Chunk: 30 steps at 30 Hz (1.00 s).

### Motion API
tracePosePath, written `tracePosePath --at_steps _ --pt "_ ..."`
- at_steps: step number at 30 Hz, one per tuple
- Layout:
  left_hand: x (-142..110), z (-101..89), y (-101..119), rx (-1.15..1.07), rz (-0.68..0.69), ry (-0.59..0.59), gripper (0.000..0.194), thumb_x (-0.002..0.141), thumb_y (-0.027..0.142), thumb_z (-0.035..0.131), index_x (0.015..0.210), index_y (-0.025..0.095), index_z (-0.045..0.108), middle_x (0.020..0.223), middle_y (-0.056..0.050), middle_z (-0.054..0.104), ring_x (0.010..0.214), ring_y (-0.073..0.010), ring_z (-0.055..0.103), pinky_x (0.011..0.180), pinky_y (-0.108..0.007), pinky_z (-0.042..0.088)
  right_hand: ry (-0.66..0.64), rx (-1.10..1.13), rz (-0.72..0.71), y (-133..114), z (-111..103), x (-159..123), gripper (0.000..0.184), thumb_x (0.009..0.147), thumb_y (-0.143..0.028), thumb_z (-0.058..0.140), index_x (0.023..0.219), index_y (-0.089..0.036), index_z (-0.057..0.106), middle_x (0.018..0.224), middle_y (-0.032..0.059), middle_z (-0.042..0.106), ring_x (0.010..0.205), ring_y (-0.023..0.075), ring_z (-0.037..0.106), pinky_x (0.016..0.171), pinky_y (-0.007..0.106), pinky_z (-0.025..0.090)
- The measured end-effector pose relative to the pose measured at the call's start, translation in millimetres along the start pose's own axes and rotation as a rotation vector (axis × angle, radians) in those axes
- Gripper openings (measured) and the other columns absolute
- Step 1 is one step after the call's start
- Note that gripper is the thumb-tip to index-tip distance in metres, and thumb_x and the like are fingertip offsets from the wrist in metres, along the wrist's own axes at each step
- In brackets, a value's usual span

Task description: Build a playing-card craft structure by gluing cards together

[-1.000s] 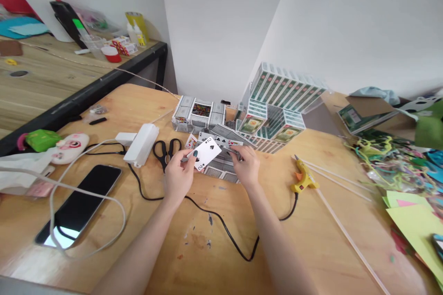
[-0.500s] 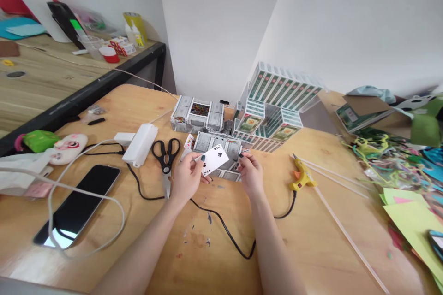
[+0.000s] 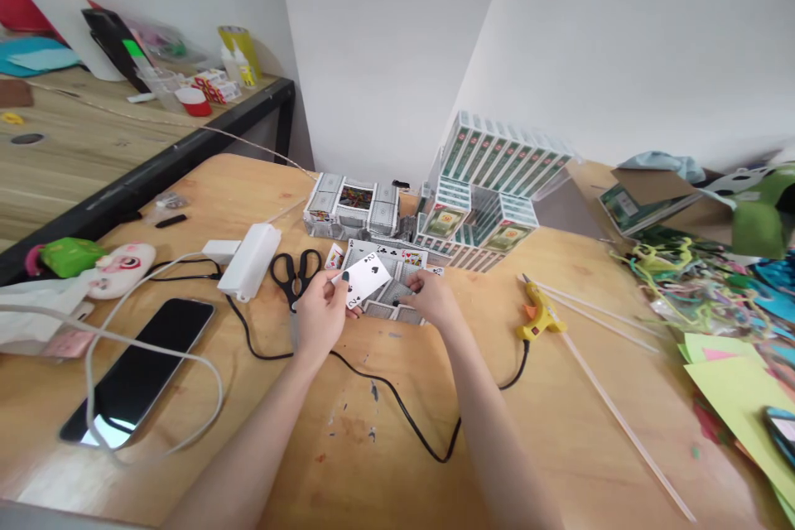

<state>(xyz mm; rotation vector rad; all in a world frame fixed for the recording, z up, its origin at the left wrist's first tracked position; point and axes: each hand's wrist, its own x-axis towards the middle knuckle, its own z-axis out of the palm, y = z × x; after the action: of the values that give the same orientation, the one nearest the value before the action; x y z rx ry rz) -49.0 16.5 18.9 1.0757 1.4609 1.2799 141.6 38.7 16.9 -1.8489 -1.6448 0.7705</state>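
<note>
"So, which step?"
"Handling cards, I'd say: left grip point(image 3: 323, 310) pinching the card point(image 3: 365, 280) mid-frame, right grip point(image 3: 431, 295) over other cards point(image 3: 385, 248), its hold unclear to me."
"Next move?"
"Calls for light fingers, I'd judge, so nothing bends."

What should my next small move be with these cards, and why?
I'd probably draw the two of spades slightly aside with your left hand: it seems to hang over the grey-patterned cards, hiding part of them right beside the fingers of your right hand.
</note>
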Motion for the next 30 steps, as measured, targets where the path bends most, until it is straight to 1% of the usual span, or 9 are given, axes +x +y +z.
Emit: tracePosePath --at_steps 3,6,8,10,12,16,20,25,30 --pt "2.6 -1.5 -3.5 -0.03 0.005 0.004 0.027 0.077 0.035 0.056 0.096 0.017 0.053 0.073 -0.003 0.067 0.043 -0.0137 0.06 0.037 -0.023 0.047 -0.019 0.096 0.002 -3.1 -6.7 0.9 0.014 0.057 -0.023 0.07 0.056 -0.017 0.057 0.054 -0.0036 0.053 0.053 0.0108 0.049 0.049 0.022 0.036" --pt "1.4 -0.4 -1.1 -0.083 0.012 -0.024 0.027 0.077 0.036 0.056 0.095 0.017 0.052 0.069 -0.002 0.066 0.041 -0.0133 0.059 0.036 -0.022 0.046 0.016 0.474 0.076 -0.3 -11.2 -2.1 0.023 0.066 -0.038 0.065 0.061 -0.017 0.058 0.055 -0.0034 0.053 0.05 0.0104 0.049 0.046 0.022 0.039" --pt "-1.3 1.4 2.7 -0.106 0.015 -0.061 0.027 0.077 0.038 0.056 0.093 0.017 0.051 0.066 -0.001 0.065 0.039 -0.0135 0.058 0.034 -0.023 0.046 0.037 0.783 0.133 3.4 -9.8 -5.6 0.029 0.066 -0.046 0.065 0.068 -0.017 0.058 0.06 -0.0029 0.056 0.051 0.0105 0.051 0.046 0.023 0.044" --pt "-4.3 3.4 6.1 -0.103 0.011 -0.098 0.027 0.076 0.039 0.056 0.092 0.017 0.051 0.063 -0.001 0.064 0.039 -0.0138 0.057 0.034 -0.023 0.045 0.061 1.007 0.159 7.1 -5.0 -9.6 0.032 0.063 -0.047 0.068 0.072 -0.018 0.058 0.062 -0.0034 0.057 0.051 0.0098 0.053 0.046 0.023 0.048" --pt "-6.7 4.8 7.6 -0.088 0.006 -0.125 0.027 0.076 0.04 0.056 0.092 0.017 0.052 0.062 -0.001 0.064 0.039 -0.0142 0.057 0.034 -0.024 0.046 0.09 1.118 0.168 10.1 1.5 -13.4 0.032 0.061 -0.043 0.072 0.078 -0.019 0.058 0.064 -0.0042 0.058 0.05 0.0089 0.054 0.045 0.022 0.05" --pt "-8.0 5.7 4.6 -0.06 0.022 -0.156 0.027 0.077 0.04 0.055 0.093 0.018 0.053 0.063 -0.001 0.065 0.04 -0.0146 0.058 0.035 -0.025 0.047 0.088 1.177 0.195 13.3 12.0 -18.0 0.042 0.061 -0.036 0.073 0.097 -0.02 0.059 0.082 -0.0015 0.066 0.052 0.0099 0.059 0.047 0.024 0.054" --pt "-7.3 5.6 1.2 -0.007 0.048 -0.138 0.029 0.078 0.042 0.054 0.093 0.018 0.055 0.064 -0.002 0.066 0.04 -0.0144 0.058 0.035 -0.024 0.047 0.071 1.194 0.216 15.3 15.0 -18.3 0.047 0.063 -0.034 0.072 0.107 -0.021 0.059 0.094 0.0007 0.066 0.058 0.0124 0.063 0.051 0.027 0.057" --pt "-6.5 4.9 1.9 0.009 0.045 -0.096 0.03 0.078 0.044 0.054 0.094 0.018 0.054 0.064 -0.002 0.065 0.041 -0.0146 0.058 0.036 -0.024 0.048 0.085 1.204 0.221 18.8 15.5 -16.3 0.043 0.064 -0.032 0.071 0.104 -0.021 0.062 0.095 0.0012 0.066 0.064 0.014 0.065 0.054 0.028 0.058" --pt "-6.0 4.2 0.9 0.03 0.059 -0.11 0.03 0.079 0.042 0.053 0.097 0.018 0.055 0.064 -0.002 0.066 0.04 -0.0144 0.058 0.036 -0.024 0.048 0.072 1.212 0.218 18.8 15.2 -16.1 0.043 0.064 -0.031 0.071 0.105 -0.022 0.062 0.091 0.0 0.066 0.057 0.0111 0.062 0.052 0.026 0.057"
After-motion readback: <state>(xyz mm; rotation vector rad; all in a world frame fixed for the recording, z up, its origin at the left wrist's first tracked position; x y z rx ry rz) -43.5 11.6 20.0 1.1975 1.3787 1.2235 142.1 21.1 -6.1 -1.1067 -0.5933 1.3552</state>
